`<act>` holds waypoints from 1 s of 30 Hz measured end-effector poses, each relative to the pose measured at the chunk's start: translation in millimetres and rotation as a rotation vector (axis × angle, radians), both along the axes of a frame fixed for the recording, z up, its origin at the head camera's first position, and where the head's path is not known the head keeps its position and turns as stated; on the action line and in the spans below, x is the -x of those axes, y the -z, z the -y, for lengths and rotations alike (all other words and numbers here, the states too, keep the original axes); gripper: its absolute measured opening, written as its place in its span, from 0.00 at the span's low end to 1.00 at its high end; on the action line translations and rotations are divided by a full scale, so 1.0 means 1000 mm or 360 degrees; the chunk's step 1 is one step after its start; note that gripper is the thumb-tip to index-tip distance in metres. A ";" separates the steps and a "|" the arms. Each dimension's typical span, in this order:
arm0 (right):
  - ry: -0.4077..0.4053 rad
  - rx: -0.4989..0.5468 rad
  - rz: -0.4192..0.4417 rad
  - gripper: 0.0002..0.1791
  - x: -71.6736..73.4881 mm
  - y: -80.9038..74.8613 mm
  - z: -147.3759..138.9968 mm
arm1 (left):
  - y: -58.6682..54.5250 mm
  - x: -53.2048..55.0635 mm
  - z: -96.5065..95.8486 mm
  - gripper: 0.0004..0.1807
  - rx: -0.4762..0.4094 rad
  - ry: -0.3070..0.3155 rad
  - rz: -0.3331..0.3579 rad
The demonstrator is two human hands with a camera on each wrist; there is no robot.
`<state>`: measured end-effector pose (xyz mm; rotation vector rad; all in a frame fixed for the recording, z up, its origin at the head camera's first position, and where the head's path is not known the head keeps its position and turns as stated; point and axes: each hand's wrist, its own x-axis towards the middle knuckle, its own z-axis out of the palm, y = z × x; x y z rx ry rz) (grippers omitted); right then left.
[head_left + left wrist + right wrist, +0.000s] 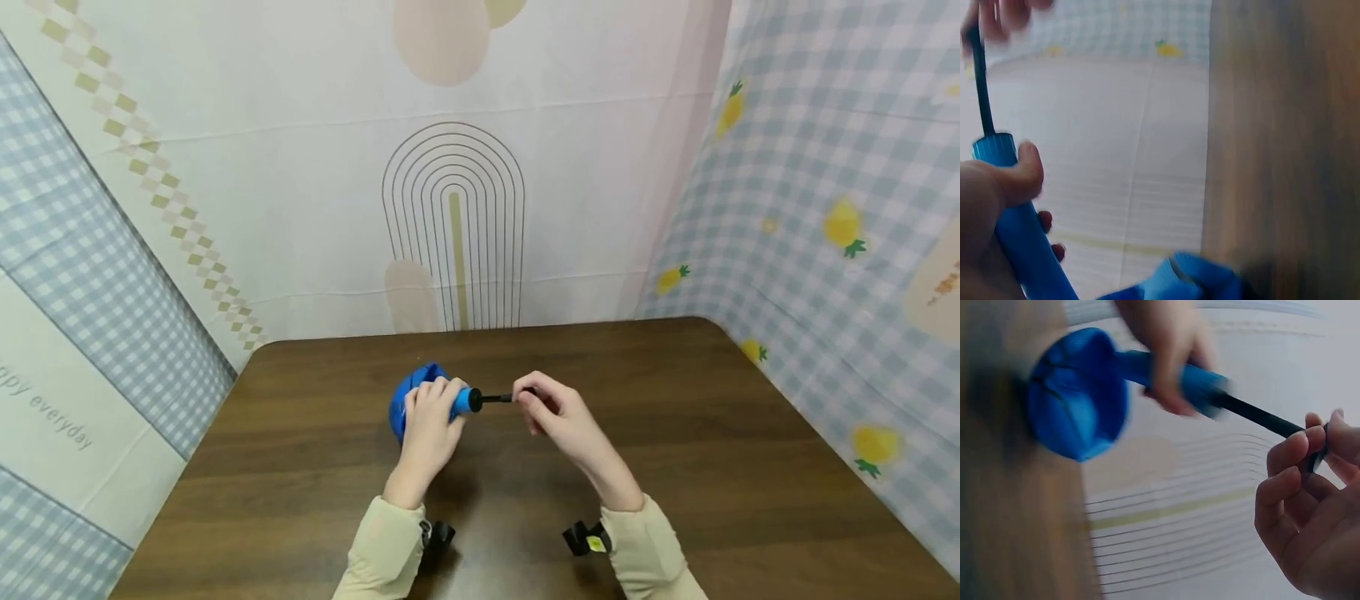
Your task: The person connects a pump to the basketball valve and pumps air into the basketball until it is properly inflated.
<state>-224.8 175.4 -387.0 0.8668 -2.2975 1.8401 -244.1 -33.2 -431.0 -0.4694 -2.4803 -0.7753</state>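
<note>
My left hand (431,423) grips the blue barrel of a hand pump (462,402) above the table. From the pump's black collar a dark rod (1257,414) sticks out to the right. At its far end, my right hand (564,419) pinches the small black handle between thumb and fingers. A blue ball (1075,403) with black lines, slack and dented, is at the other end of the pump. The left hand partly covers both ball and barrel in the head view. The left wrist view shows only the ball's creased edge (1191,281).
Under the hands lies a brown wooden table (300,500) with rounded far corners. A white printed cloth (315,208) hangs behind it, and checked cloth (795,275) with pineapples hangs on the right. Each wrist carries a small black camera mount (585,538).
</note>
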 end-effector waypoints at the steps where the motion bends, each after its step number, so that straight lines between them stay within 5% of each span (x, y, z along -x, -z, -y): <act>1: -0.0005 -0.0010 0.0017 0.07 0.002 0.004 0.005 | 0.000 -0.002 -0.003 0.10 0.0015 0.0006 -0.0018; 8: 0.0015 -0.0148 0.0138 0.08 0.005 0.017 0.018 | 0.004 -0.005 -0.016 0.08 0.0042 -0.0004 -0.0056; 14: 0.0060 -0.0313 0.0104 0.11 -0.001 -0.001 0.005 | 0.005 -0.001 -0.011 0.08 0.0020 0.0034 -0.0022; 23: 0.0059 -0.0208 0.0190 0.10 -0.016 -0.031 -0.024 | 0.003 0.005 0.005 0.09 -0.0056 0.0009 0.0075; 30: -0.0030 -0.0250 0.0171 0.11 -0.010 -0.016 -0.005 | -0.003 -0.006 -0.003 0.12 0.0138 0.0087 0.0063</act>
